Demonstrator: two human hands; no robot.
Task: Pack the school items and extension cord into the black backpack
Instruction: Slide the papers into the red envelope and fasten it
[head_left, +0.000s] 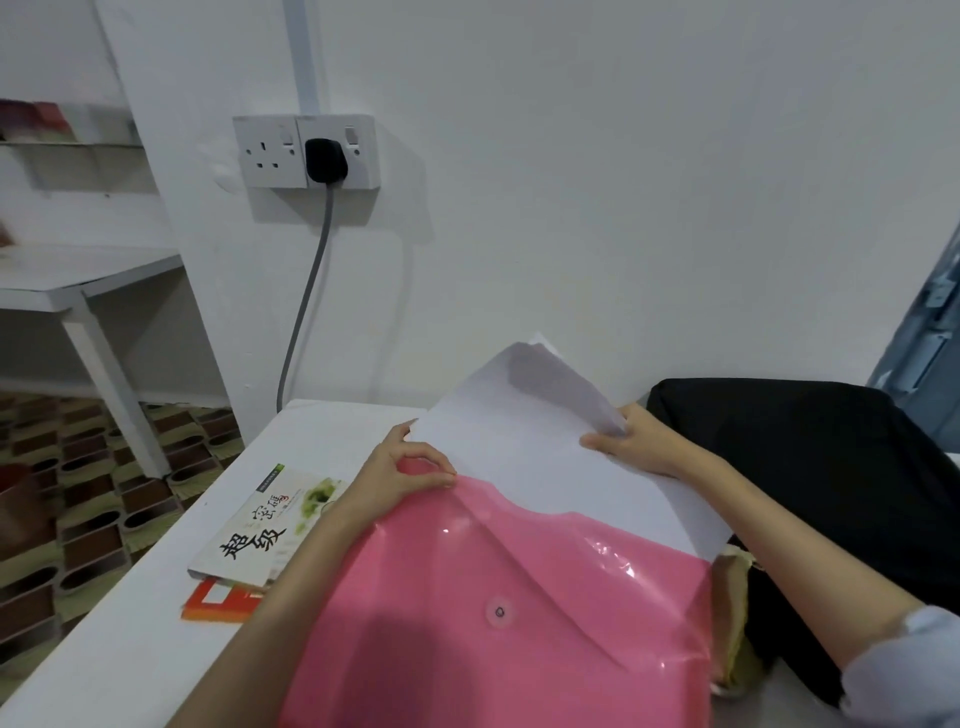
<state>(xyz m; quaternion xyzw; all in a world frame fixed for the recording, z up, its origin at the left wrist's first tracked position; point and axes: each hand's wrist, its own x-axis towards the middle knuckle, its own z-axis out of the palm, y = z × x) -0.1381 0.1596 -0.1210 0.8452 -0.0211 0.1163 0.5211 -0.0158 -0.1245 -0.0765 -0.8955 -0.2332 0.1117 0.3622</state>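
two books: stacked at the left on the table (130, 623), not yet packed.
left hand (400, 467): fingers pinching the folder (493, 613) at its mouth; keep it spread.
paper (524, 457): half in; feed it square, unbent.
right hand (631, 441): fingers clamped on the paper's edge; push gently.
backpack (810, 467): far right, just beside.

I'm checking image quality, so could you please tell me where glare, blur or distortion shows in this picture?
Head view: white glare spots on the pink folder; the shelf at far left is blurred; the wide lens bends the white table edge; the wall socket stays fairly sharp.
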